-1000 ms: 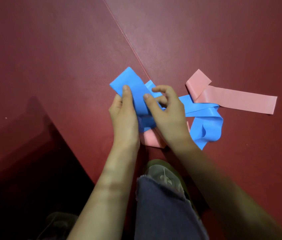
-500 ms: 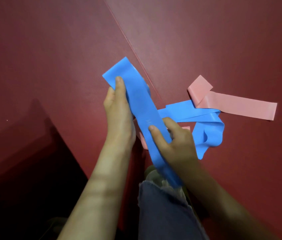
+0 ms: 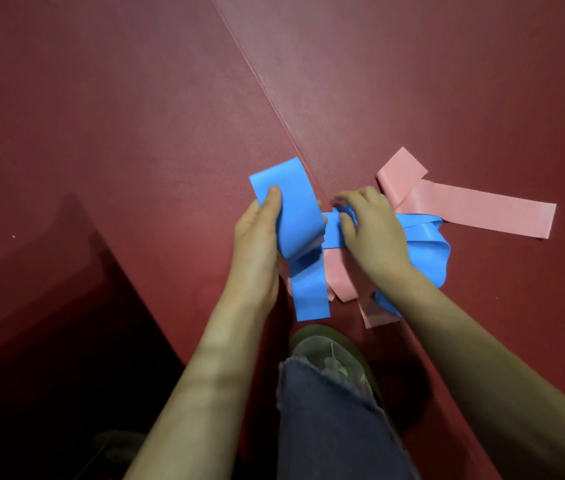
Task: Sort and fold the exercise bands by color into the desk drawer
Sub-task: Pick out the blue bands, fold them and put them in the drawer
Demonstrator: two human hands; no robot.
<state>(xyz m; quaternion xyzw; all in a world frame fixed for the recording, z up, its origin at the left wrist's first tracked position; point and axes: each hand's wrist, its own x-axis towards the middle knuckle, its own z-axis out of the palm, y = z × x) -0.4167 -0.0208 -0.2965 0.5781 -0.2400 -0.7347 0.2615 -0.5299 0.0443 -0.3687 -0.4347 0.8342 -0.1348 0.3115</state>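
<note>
A long blue exercise band [image 3: 295,216] lies partly folded over the dark red mat. My left hand [image 3: 257,244] grips its folded end, thumb on top, with one flap hanging down toward my shoe. My right hand [image 3: 371,230] pinches the blue band's loose run just right of the fold, fingers curled round it. The rest of the blue band loops away under my right wrist. A pink exercise band [image 3: 475,213] lies flat on the mat to the right, its near end tucked under the blue one. No drawer is in view.
The dark red mat [image 3: 135,133] has a seam [image 3: 263,91] running diagonally from the top centre down to the bands. My shoe [image 3: 326,355] and trouser leg [image 3: 336,427] are right below the bands. A dark shadowed area fills the lower left.
My right hand has moved from low near my leg up and right, taking a new hold on the blue band beside the fold. The left hand's folded end now has a flap hanging down.
</note>
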